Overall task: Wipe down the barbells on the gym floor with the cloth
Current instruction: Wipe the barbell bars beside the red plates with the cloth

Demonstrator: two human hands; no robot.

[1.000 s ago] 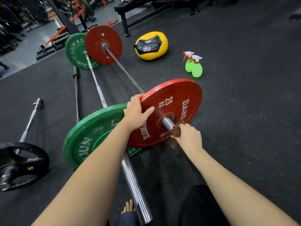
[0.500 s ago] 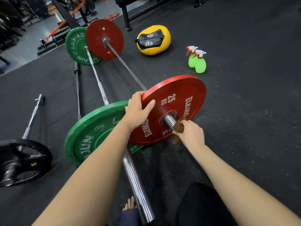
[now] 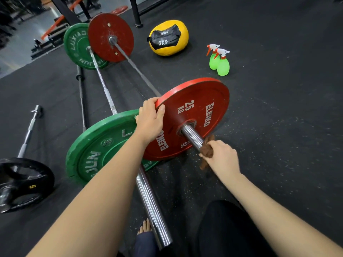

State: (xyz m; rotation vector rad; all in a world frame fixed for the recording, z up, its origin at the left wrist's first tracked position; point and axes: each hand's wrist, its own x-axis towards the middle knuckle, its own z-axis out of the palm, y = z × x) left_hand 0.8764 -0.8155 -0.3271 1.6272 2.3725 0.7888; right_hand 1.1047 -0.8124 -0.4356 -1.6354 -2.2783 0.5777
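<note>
- Currently: left hand [image 3: 150,123] grips the upper-left rim of the near red plate [image 3: 202,108], fingers curled over the edge and thumb on the face.
- Right hand [image 3: 222,158] is wrapped round the brown cloth [image 3: 207,148], which is bunched on the chrome sleeve [image 3: 192,136] just outboard of that plate. A cloth tail hangs below the hand.
- Red-plate barbell [image 3: 135,69] lies on the black gym floor [image 3: 278,145].
- Green-plate barbell [image 3: 104,84] lies just beside it on the left. Its near green plate [image 3: 104,145] sits partly behind the red one, and its own sleeve runs toward the camera.
- Far left: black 5 plate [image 3: 24,184] on a short bar.
- Two green spray bottles [image 3: 220,61] stand together, right of the barbells. The yellow 2KG ball [image 3: 168,38] is beyond them.
</note>
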